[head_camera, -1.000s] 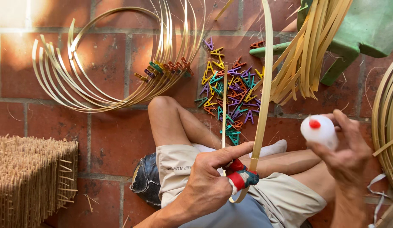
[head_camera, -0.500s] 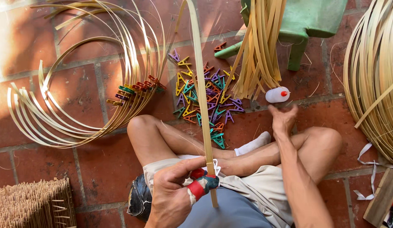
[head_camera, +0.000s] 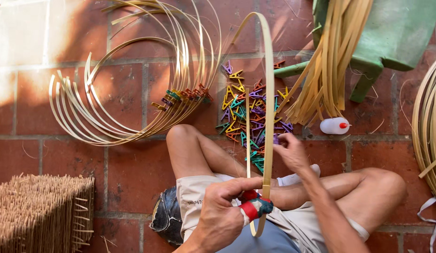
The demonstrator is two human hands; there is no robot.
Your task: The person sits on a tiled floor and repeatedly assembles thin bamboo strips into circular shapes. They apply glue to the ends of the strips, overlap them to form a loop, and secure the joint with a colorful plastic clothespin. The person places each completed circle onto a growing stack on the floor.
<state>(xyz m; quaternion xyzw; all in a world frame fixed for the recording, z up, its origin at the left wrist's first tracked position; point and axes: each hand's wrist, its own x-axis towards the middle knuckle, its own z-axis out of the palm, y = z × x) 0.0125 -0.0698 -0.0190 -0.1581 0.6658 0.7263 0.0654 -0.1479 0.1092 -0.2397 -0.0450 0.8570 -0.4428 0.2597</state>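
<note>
Left hand [head_camera: 222, 211] pinches bamboo strip [head_camera: 269, 117] ends to keep the hoop closed; right hand [head_camera: 290, 152], fingers curled, reaches clips [head_camera: 244, 112].

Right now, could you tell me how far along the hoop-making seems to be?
Done: a stack of clipped hoops lies on the bricks. In hand: the left hand pinches a bent bamboo strip where its ends overlap, while the right hand reaches the coloured clips. Left: loose strips remain unbent.

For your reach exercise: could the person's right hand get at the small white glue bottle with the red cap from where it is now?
Probably yes: the right hand is free, and only bare brick floor separates it from the bottle.
</note>
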